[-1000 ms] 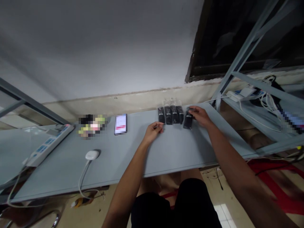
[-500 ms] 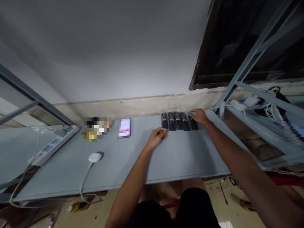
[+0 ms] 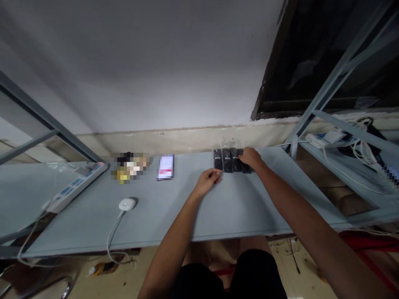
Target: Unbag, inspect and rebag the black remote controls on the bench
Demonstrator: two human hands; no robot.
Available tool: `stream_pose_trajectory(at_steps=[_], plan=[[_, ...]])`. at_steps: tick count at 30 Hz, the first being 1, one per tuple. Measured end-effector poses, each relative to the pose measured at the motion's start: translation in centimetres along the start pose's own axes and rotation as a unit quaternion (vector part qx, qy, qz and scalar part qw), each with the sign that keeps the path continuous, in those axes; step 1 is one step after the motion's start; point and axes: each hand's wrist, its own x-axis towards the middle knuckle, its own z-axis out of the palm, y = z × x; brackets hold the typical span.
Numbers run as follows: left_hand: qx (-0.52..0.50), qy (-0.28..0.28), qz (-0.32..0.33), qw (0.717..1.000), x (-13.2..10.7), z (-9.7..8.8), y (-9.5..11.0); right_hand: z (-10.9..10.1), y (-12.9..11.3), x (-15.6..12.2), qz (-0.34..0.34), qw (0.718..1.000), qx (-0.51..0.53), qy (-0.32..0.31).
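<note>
Several flat black packets in clear plastic sleeves stand in a row at the back of the table, each with a small pale label; the leftmost packet point(image 3: 218, 161) is nearest my left hand. My left hand point(image 3: 209, 181) rests on the table with curled fingers, their tips at that packet's lower edge; whether they grip anything is hidden. At the other end of the row, my right hand point(image 3: 250, 158) closes over the rightmost packet point(image 3: 246, 168) and covers its upper part. Another packet point(image 3: 227, 161) lies between the hands, untouched.
On the grey-blue table point(image 3: 187, 216) lie a phone point(image 3: 165, 167), a blurred-out cluster point(image 3: 131, 167), a round white charger point(image 3: 127, 204) with its cable and a power strip point(image 3: 77, 187). Metal frame posts point(image 3: 314, 108) rise at both sides, with cables on a shelf at right.
My right hand has moved left along the row, and its end packet now sits under it. Fewer packets show than before. My left hand has stayed in about the same place.
</note>
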Motion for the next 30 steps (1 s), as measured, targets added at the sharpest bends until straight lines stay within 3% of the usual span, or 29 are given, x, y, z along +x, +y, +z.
stream_pose_trajectory(at_steps=[8,16,18,19,21,23,30], plan=[[0.014,-0.003,0.005,1.000,-0.1,0.1,0.3,-0.5,-0.1,1.6,0.026,0.993,0.103,-0.043],[0.066,-0.024,0.024,0.997,-0.9,0.7,0.9,-1.7,0.0,-0.9,0.047,0.954,0.295,-0.008],[0.063,-0.016,0.033,0.997,-0.9,0.9,1.0,-2.0,-0.1,-2.2,0.049,0.921,0.386,-0.003],[0.055,-0.007,0.034,0.998,-0.9,0.9,1.1,-2.0,-0.2,-3.0,0.048,0.886,0.460,-0.005],[0.030,0.018,0.034,0.999,-0.6,1.0,1.1,-1.5,-0.3,-4.7,0.044,0.791,0.609,-0.027],[0.003,0.061,0.049,0.997,-0.3,0.7,1.3,-0.5,-0.2,-6.3,0.034,0.729,0.681,-0.057],[-0.050,0.283,0.145,0.947,-0.4,-1.3,3.1,1.9,1.0,-10.0,0.063,0.635,0.746,-0.191]])
